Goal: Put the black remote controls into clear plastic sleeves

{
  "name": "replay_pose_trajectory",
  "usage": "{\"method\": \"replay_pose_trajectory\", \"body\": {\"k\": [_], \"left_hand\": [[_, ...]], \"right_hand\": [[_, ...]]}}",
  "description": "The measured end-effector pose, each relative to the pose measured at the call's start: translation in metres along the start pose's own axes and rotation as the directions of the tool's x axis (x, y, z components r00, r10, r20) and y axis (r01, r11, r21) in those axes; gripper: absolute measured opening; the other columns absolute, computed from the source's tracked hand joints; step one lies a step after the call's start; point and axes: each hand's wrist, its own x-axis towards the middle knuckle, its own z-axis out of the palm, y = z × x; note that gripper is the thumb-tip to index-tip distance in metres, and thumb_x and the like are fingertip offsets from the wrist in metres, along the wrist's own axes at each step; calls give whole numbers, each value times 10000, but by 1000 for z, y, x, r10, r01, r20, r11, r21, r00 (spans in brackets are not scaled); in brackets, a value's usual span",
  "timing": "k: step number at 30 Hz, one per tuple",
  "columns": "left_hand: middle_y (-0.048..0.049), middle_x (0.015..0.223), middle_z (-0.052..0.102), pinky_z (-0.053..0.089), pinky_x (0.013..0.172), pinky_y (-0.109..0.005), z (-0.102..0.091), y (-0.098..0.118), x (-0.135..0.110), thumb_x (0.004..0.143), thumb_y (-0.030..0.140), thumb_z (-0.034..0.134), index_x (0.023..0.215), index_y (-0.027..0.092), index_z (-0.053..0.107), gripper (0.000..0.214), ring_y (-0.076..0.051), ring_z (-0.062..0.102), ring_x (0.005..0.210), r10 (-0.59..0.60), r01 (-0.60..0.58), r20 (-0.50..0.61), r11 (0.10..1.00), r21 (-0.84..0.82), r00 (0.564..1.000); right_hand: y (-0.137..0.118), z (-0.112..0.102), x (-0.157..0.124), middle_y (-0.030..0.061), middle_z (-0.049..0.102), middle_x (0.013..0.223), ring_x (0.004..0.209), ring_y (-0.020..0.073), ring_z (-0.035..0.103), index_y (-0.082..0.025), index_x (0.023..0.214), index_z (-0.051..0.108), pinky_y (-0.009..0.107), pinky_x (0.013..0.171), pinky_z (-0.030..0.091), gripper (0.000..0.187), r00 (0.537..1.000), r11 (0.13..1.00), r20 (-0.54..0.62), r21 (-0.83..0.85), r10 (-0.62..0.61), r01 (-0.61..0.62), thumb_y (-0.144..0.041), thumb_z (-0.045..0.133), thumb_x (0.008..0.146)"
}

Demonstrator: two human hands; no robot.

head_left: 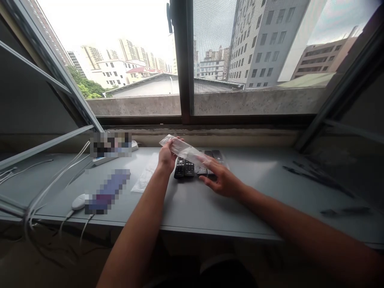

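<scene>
My left hand (168,156) is closed on one end of a long, narrow clear plastic bag (187,151), its thumb pressed on top. The bag slants down to the right, above the desk. At its other end is my right hand (222,178), with fingers stretched along the plastic and thumb held apart below. Beneath the bag lie black remote controls (184,170), side by side with their buttons up. More dark remotes (215,154) lie behind my right hand, which partly hides them.
Flat clear plastic bags (147,174) lie left of the remotes on the grey desk (192,208). A power strip (133,146), white cables and a white charger (78,202) are at the left. Black cables (318,180) lie at the right. Metal frame bars flank the desk; a window stands behind.
</scene>
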Motion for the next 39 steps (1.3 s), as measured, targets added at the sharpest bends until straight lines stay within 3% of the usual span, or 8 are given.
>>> {"method": "replay_pose_trajectory", "body": {"k": [4,12,17,23,26,31,36,39], "left_hand": [[-140,1110,838,610,842,-292,-1,1,0,1074,316,535,1129,125,786,320,-224,794,1013,-13,13,16,1000,17,1000],[-165,1096,832,610,975,-350,-10,5,7,1111,358,466,1169,104,777,406,-245,796,1063,24,-25,-85,999,-20,996],[-158,1063,836,615,953,-319,-13,4,9,1125,368,446,1118,97,787,435,-219,800,1002,26,-28,-102,999,-23,994],[-163,1062,835,619,934,-338,-12,5,7,1117,360,440,1160,89,781,438,-232,798,991,3,-6,-90,999,-40,996],[-161,1077,836,611,924,-317,-14,6,7,1106,337,429,1166,92,782,434,-226,798,1003,-2,-1,-86,999,-32,996],[-161,1069,835,611,873,-301,-16,5,7,1098,322,428,1093,97,789,426,-222,797,998,20,-15,-178,999,29,984],[-156,1047,837,604,823,-284,-19,1,12,1098,361,455,1064,99,792,427,-209,793,963,62,-39,-227,994,106,972],[-157,1055,835,603,799,-278,-17,3,10,1104,491,472,1089,109,788,496,-207,789,922,49,-37,-153,996,75,987]], "right_hand": [[-1,0,-1,98,394,1795,1625,355,448,-320,1716,455,572,1312,437,683,997,997,20,10,71,-72,-313,674,1070],[-2,-2,0,89,403,1793,1663,350,379,-309,1729,437,579,1335,397,693,998,1000,70,-5,-1,1,-275,655,1073],[-3,-3,0,104,437,1773,1679,343,345,-311,1751,386,590,1335,393,743,996,1000,87,-2,-7,7,-249,663,1064],[-1,-1,-2,104,476,1749,1625,355,449,-320,1719,454,580,1323,422,722,998,999,60,-19,27,-26,-255,701,1044],[-3,-2,-1,101,463,1757,1629,370,437,-322,1727,439,614,1327,405,726,998,999,68,-47,3,0,-251,689,1050],[-5,-3,2,121,413,1782,1660,373,380,-324,1764,349,673,1331,369,754,995,993,77,-102,-57,65,-253,649,1075],[-2,-1,-1,145,422,1771,1648,394,397,-331,1772,325,696,1300,406,772,999,992,44,-125,-27,32,-274,659,1079],[-3,-1,-2,131,455,1754,1637,388,417,-331,1756,364,670,1303,419,743,1000,994,24,-105,-8,10,-271,658,1077]]}}
